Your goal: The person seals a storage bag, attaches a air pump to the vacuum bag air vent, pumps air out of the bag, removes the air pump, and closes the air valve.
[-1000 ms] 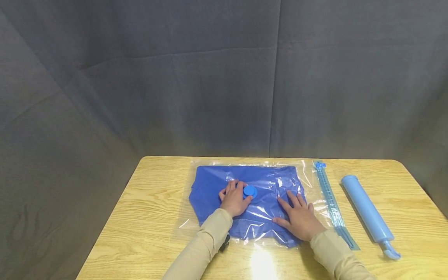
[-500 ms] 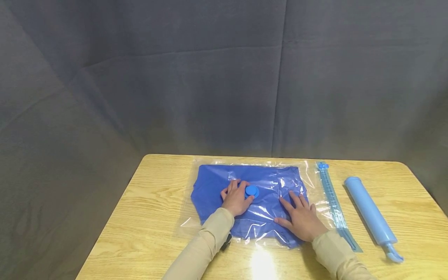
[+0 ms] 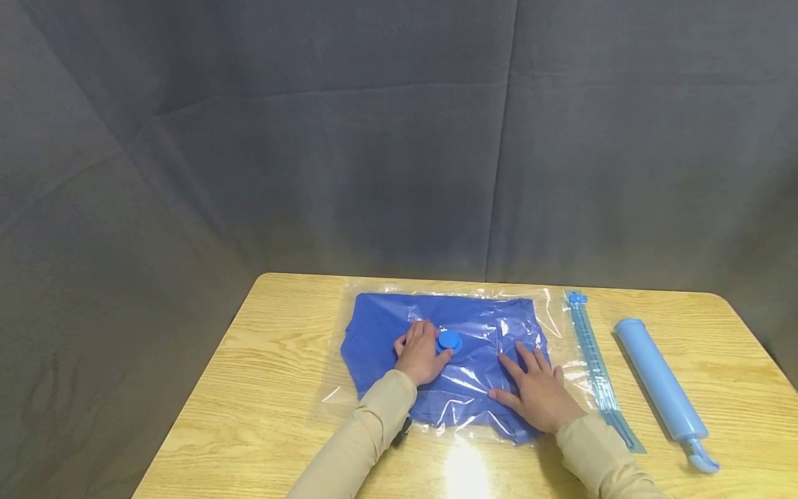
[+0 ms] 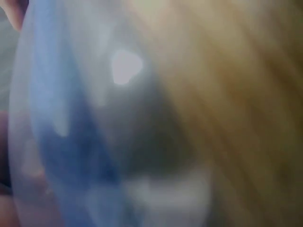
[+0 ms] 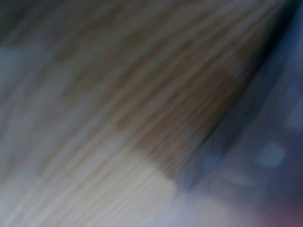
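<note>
A clear plastic vacuum bag (image 3: 557, 315) with folded blue cloth (image 3: 377, 322) inside lies flat on the table. My left hand (image 3: 419, 357) rests on the bag, its thumb and forefinger on either side of the round blue valve cap (image 3: 448, 339). Whether those fingers touch the cap, I cannot tell. Further right, my right hand (image 3: 541, 395) lies palm down with spread fingers, pressing the bag over the cloth. Both wrist views are blurred; the left one shows blue cloth (image 4: 71, 142) behind plastic, and fingertips at its left edge.
Along the bag's right end runs a teal zip strip (image 3: 595, 367) with a blue slider (image 3: 577, 298) at its far end. A light blue hand pump (image 3: 661, 378) lies at the right of the wooden table (image 3: 262, 360). A grey curtain (image 3: 374, 173) hangs behind.
The head view has shifted slightly, so the table appears a little further right. Both hands keep their places on the bag; the pump and slider stay where they were.
</note>
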